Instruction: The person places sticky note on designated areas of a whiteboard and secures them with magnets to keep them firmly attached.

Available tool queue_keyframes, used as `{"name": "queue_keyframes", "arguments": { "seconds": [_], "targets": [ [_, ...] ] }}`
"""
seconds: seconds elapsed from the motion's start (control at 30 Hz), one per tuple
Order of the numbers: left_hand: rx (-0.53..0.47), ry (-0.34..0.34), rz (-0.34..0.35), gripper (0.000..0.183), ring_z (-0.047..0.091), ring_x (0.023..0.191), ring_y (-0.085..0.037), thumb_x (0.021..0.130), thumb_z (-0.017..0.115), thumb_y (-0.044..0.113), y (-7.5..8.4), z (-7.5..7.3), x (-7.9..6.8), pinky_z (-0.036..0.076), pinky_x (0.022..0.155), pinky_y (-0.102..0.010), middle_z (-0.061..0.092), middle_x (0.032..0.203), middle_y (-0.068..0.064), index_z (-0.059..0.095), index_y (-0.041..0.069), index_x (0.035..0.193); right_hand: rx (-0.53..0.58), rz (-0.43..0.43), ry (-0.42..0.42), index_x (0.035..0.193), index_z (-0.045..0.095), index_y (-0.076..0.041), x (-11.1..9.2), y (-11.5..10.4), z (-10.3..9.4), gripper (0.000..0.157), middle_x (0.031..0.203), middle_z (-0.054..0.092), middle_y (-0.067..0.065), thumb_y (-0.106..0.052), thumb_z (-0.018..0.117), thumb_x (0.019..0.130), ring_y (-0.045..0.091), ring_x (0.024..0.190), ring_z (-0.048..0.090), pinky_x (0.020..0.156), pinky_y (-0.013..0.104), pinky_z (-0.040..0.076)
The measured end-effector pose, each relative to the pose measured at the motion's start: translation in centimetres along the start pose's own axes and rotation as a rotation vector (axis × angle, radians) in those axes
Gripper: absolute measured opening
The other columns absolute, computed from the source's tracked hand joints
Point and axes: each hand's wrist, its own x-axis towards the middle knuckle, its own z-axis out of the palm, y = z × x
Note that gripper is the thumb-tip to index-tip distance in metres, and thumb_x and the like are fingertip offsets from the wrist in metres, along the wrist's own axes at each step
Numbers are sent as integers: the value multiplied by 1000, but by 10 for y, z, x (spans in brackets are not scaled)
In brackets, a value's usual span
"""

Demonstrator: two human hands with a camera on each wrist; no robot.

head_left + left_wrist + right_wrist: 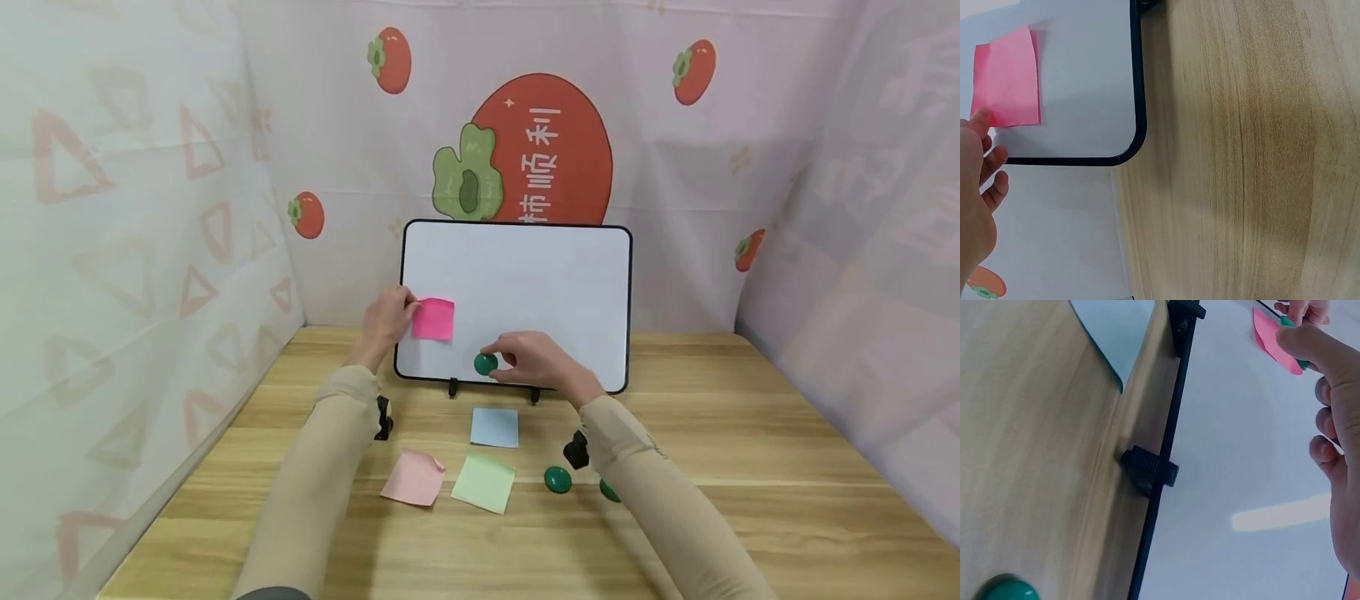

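Observation:
A bright pink sticky note [433, 319] lies against the left part of a black-framed whiteboard [525, 283]. My left hand [387, 321] pinches the note by its upper left corner; the left wrist view shows the thumb on the pink paper [1007, 81] beside the board's edge. Between thumb and fingers, my right hand [536, 360] holds a round green magnet [485, 364] in front of the board's lower middle, to the right of and below the note. In the right wrist view the thumb covers part of that magnet [1302, 364].
On the wooden table [690, 433] lie a blue note [495, 427], a pale pink note [415, 477] and a green note [483, 483]. Another green magnet [558, 479] is to their right, and a further one [609, 491] is partly behind the right sleeve. Black stand feet [453, 387] support the board.

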Motion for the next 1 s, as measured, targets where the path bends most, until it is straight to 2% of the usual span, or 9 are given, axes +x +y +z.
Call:
{"name": "queue_keyframes", "arguments": {
  "seconds": [0.13,0.3,0.5,0.63,0.8,1.0],
  "targets": [
    [16,-28,-7,20,64,94,-29,100,60,19,-1,1,-2,52,81,-42,64,103,-15,65,0,105,-59,-37,46,119,73,-13,16,2,4,33,77,62,5,-24,75,88,6,65,43,59,20,36],
    [13,-54,-14,20,63,96,-29,100,59,20,-2,3,-2,52,83,-42,63,105,-14,65,1,105,-116,-38,84,117,74,-13,33,2,9,32,77,66,5,-25,75,88,8,64,46,61,23,40],
    [7,-32,-4,20,63,95,-29,100,59,20,-3,4,2,52,82,-43,64,104,-14,65,1,105,-276,18,178,117,73,-14,52,1,19,34,86,72,1,-29,75,87,12,73,60,72,32,49],
    [4,-37,8,19,63,94,-28,100,60,20,-3,5,3,52,81,-42,64,103,-12,65,2,104,-369,45,251,118,73,-15,64,0,24,36,91,74,0,-32,76,86,14,80,67,74,32,51],
    [-16,-54,3,19,62,95,-28,100,59,18,-2,5,4,52,82,-42,63,104,-14,64,1,105,-414,80,342,118,73,-14,80,0,28,37,89,74,0,-34,77,86,16,80,68,71,33,48],
    [6,-59,1,19,62,96,-28,100,60,20,-3,2,6,52,84,-43,63,105,-13,65,2,105,-425,135,368,119,72,-16,101,0,34,37,91,74,0,-36,74,89,17,80,67,71,35,44]
  ]
}}
